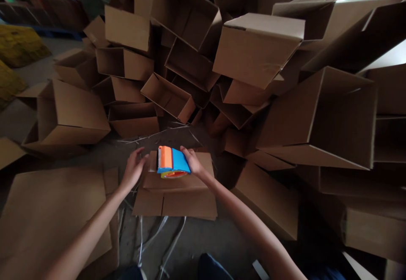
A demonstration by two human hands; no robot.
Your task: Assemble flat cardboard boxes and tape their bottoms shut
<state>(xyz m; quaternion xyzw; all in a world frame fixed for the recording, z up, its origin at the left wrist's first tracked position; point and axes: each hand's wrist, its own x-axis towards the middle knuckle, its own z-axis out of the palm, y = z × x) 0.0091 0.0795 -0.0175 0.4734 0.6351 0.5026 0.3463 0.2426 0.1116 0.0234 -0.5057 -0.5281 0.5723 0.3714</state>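
My right grip (193, 161) is closed on the blue and orange dispenser (179, 160), thumb over its near end. The dispenser is above the top of the small carton (190, 182) in front of me, close to its left end; whether it rests on the cardboard or hangs just over it, I can't tell from this angle. Holding it by that end seems to leave its dark front edge free, facing left, with the yellow and orange roll (174, 174) underneath.

My left grip (135, 168) is open beside the carton's left end, fingers curved and apart, with nothing in it that I can make out. It is probably placed there to be near the dispenser's front while staying out of its way.

The carton lies on the floor (187, 246) between my arms, with a flap (190, 204) spread toward me, likely so both hands can get at its top. White straps (141, 240) trail below it. Open boxes (169, 96) are heaped beyond and to my right, perhaps piled there to keep this patch workable. Flat cardboard (53, 212) lies to my left.

I can read no brand, label or print on the dispenser or any carton.
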